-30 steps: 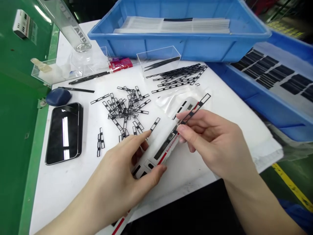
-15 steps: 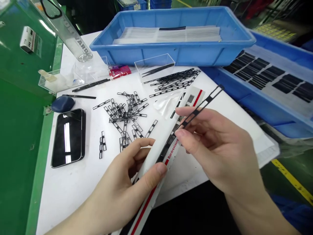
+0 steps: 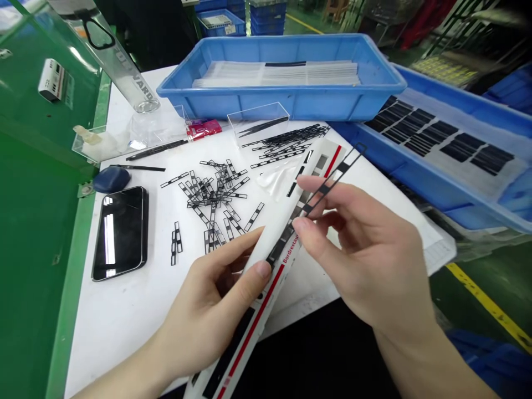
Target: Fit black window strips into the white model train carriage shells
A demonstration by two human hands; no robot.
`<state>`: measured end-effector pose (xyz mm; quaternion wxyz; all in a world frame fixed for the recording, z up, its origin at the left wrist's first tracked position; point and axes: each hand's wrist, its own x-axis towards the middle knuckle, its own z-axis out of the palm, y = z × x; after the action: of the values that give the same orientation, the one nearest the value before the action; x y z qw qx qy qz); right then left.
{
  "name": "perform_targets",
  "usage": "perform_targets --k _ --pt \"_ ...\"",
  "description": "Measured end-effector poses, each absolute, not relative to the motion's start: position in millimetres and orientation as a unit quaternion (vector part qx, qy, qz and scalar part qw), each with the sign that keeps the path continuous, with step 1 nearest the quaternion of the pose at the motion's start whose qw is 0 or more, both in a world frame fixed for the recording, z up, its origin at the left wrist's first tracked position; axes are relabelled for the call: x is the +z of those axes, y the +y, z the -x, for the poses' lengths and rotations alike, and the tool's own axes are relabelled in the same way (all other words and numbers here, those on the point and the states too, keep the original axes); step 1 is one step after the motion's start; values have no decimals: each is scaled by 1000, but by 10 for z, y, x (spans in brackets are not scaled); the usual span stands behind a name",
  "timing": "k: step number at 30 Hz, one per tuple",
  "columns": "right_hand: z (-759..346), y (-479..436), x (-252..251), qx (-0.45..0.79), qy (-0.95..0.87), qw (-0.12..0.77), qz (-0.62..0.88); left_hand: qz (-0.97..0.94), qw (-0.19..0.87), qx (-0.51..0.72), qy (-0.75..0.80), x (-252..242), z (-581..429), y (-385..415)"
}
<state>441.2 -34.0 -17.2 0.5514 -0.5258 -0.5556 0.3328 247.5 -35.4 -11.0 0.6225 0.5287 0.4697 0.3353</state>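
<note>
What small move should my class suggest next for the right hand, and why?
Probably lower the black slotted strip flat onto the white printed railcar strip. The right hand pinches it with its upper end sticking out past the white strip's edge, while the left hand steadies the white strip beneath it.

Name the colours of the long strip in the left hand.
The strip is white with a red stripe and black panels; best in the head view.
</note>
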Motion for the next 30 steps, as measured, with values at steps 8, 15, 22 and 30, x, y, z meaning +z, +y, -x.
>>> perform_targets --k 8,15,22,30 --pt "-4494 -282 -99 265 -606 510 549 -513 657 300 464 -124 -2412 -364" --pt "-4507 -304 -2 213 -641 464 573 -545 614 321 473 -132 -2462 -386" --pt "-4482 -318 100 260 -630 456 572 -565 574 334 490 -164 -2464 -407" --pt "-4491 -347 168 314 -621 465 547 -555 580 341 489 -194 -2477 -388"
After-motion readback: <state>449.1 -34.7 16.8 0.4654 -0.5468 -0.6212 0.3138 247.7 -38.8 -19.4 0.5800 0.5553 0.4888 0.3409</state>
